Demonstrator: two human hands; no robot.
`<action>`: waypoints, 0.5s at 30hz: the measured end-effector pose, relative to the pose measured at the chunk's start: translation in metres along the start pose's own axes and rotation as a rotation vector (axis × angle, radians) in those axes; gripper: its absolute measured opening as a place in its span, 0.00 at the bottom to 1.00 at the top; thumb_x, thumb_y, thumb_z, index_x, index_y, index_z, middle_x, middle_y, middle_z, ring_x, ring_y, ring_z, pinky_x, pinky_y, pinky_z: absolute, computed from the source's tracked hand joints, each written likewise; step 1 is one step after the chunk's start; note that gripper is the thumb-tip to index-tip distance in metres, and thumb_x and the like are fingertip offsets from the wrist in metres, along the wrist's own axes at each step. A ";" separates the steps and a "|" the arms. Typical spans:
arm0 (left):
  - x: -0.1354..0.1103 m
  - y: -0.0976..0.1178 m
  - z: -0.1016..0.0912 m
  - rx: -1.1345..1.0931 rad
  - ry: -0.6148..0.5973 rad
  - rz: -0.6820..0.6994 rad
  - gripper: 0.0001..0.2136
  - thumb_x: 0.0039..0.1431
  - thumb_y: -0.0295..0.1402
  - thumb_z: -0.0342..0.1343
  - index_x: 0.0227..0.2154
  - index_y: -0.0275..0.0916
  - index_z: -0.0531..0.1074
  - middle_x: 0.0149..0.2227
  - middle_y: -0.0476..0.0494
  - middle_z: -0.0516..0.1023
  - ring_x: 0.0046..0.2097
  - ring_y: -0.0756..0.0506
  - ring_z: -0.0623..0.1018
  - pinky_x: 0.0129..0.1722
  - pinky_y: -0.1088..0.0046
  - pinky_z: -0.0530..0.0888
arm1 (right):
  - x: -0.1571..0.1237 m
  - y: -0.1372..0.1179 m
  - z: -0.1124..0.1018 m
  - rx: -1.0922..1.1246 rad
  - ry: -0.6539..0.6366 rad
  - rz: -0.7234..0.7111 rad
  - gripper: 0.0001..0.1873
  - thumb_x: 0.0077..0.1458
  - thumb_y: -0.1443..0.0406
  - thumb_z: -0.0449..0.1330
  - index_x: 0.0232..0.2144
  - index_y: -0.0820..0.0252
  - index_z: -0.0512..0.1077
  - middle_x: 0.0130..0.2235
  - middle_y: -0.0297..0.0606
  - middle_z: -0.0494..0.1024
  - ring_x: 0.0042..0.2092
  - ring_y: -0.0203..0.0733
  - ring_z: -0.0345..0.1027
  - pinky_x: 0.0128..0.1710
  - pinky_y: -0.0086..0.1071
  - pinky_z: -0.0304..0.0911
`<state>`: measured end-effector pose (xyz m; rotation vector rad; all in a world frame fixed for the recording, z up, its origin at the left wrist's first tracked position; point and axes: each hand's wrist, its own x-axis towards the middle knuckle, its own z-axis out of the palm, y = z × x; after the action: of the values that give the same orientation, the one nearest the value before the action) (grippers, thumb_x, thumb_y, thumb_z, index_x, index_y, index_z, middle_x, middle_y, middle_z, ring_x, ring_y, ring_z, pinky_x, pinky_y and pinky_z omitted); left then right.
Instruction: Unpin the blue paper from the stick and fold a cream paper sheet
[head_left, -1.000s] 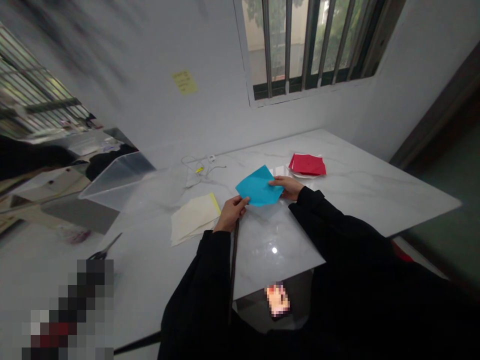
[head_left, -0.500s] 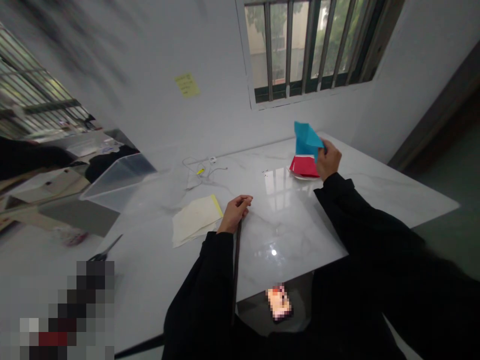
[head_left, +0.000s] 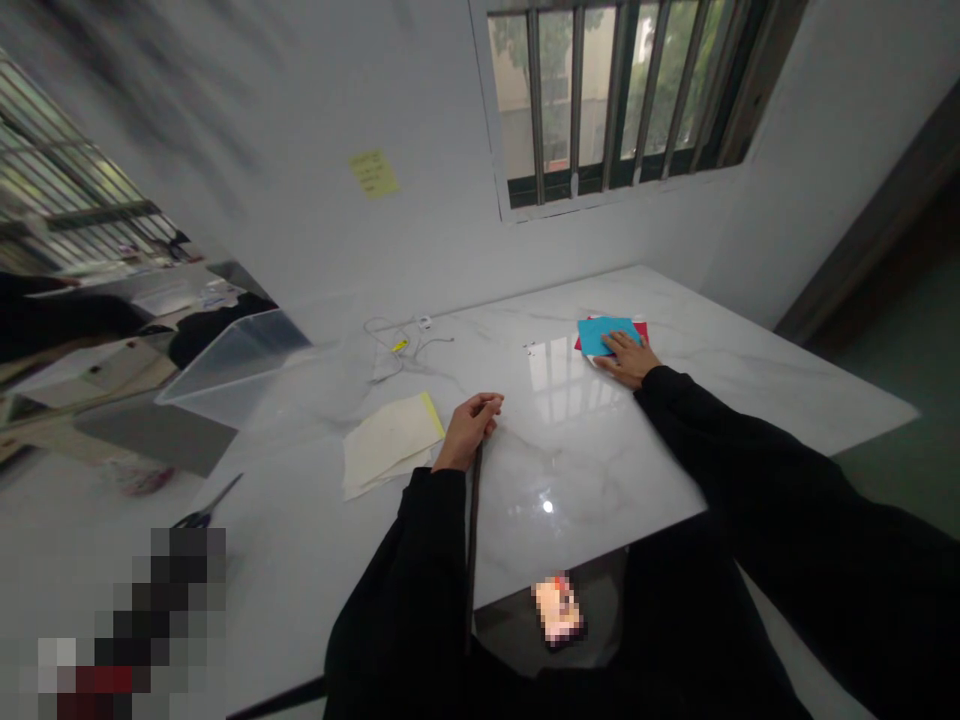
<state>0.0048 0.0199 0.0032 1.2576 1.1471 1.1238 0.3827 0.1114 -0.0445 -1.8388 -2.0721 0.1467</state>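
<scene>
The person wears a loose black long-sleeved garment (head_left: 757,470) with cuffs reaching the wrists; the left hand (head_left: 469,432) and right hand (head_left: 628,360) are bare.

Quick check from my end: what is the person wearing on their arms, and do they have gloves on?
Both arms are in loose black long sleeves, the left sleeve and the right sleeve, reaching the wrists with no visible markings. The left hand and right hand are bare, with no gloves.

L hand (head_left: 469,432) curled, R hand (head_left: 627,360) flat
</scene>
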 end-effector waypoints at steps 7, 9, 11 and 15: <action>0.003 0.000 0.003 -0.039 0.099 0.024 0.23 0.46 0.43 0.68 0.44 0.36 0.76 0.31 0.52 0.71 0.23 0.56 0.64 0.22 0.78 0.55 | -0.019 -0.077 0.001 0.269 0.256 -0.234 0.18 0.69 0.59 0.51 0.40 0.59 0.80 0.40 0.48 0.81 0.45 0.50 0.72 0.54 0.46 0.65; 0.003 0.000 0.005 -0.037 0.155 0.057 0.23 0.47 0.42 0.68 0.46 0.38 0.75 0.33 0.52 0.71 0.24 0.56 0.66 0.23 0.78 0.58 | -0.040 -0.123 0.013 0.307 0.167 -0.466 0.15 0.68 0.62 0.53 0.42 0.58 0.80 0.36 0.43 0.80 0.38 0.44 0.71 0.47 0.39 0.67; 0.002 -0.001 0.005 -0.011 0.177 0.083 0.22 0.49 0.42 0.67 0.47 0.39 0.75 0.35 0.51 0.72 0.26 0.55 0.67 0.24 0.78 0.61 | -0.062 -0.169 0.025 0.326 0.068 -0.816 0.15 0.65 0.67 0.54 0.46 0.57 0.79 0.36 0.41 0.80 0.37 0.43 0.70 0.44 0.37 0.66; 0.002 -0.003 0.002 0.059 0.183 0.102 0.21 0.54 0.40 0.65 0.51 0.39 0.75 0.45 0.42 0.78 0.38 0.49 0.77 0.37 0.74 0.72 | -0.088 -0.227 0.037 0.257 -0.043 -1.089 0.15 0.62 0.70 0.56 0.48 0.58 0.76 0.39 0.42 0.78 0.40 0.44 0.70 0.46 0.37 0.67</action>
<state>0.0075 0.0221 0.0001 1.2914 1.2714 1.3110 0.1645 -0.0012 -0.0246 -0.4076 -2.6086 0.1426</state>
